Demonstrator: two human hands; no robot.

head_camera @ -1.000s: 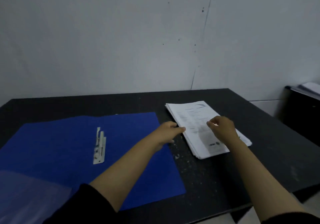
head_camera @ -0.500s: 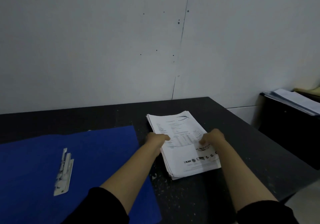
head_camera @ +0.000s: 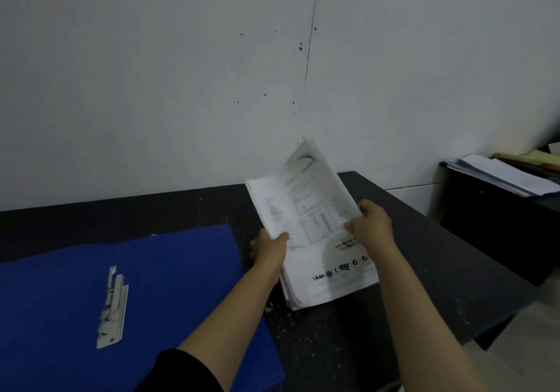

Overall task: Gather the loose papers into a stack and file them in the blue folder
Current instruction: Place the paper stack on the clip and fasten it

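A stack of white printed papers [head_camera: 315, 219] is tilted up off the black table [head_camera: 424, 270], its far end raised and its near edge low over the tabletop. My left hand [head_camera: 269, 249] grips the stack's left edge. On the opposite edge, my right hand [head_camera: 369, 225] holds the sheets, thumb on top. The open blue folder [head_camera: 181, 270] lies flat to the left, with its metal fastener clip [head_camera: 112, 310] on the inside face.
A grey wall rises right behind the table. At the far right a dark cabinet [head_camera: 500, 225] carries more papers and yellow folders [head_camera: 509, 173]. Small white specks dot the table between the folder and the stack.
The stack lay flat on the table with both hands at its sides; now both hands have lifted it, tilting its far end up. My view has shifted to the right.
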